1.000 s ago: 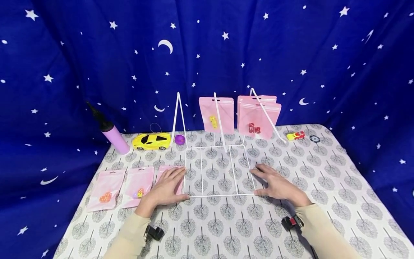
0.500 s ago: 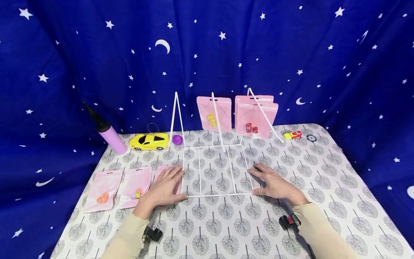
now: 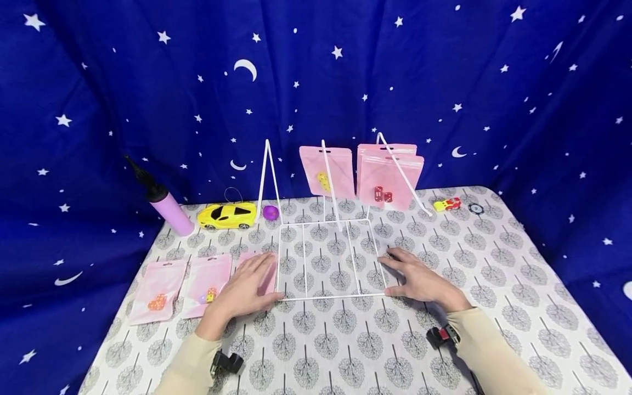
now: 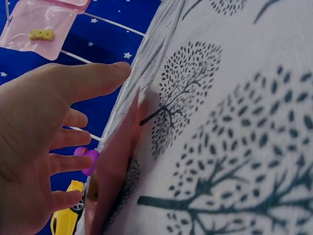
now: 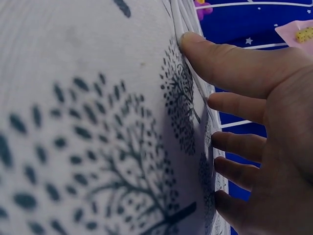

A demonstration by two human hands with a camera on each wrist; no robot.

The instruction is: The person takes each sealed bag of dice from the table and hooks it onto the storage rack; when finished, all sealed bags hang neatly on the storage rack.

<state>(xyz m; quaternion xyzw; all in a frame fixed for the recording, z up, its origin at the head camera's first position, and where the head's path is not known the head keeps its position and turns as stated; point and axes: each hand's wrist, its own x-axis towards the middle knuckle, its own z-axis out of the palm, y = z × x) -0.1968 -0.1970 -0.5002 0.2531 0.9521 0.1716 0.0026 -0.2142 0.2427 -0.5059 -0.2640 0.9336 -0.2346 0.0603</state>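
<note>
On the tree-patterned tablecloth [image 3: 494, 274] stands one white wire rack [image 3: 328, 258], its flat rectangular base split into three bays, thin rods rising behind. Three glossy pink pouches [image 3: 159, 289] lie flat at left; three hang behind. Left hand [image 3: 245, 289] and right hand [image 3: 419, 280] rest spread, fingers straight, flanking the base.

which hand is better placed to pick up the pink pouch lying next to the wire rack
Left, likely. The left hand already rests on that pink pouch; the right hand lies across the wire rack.
</note>
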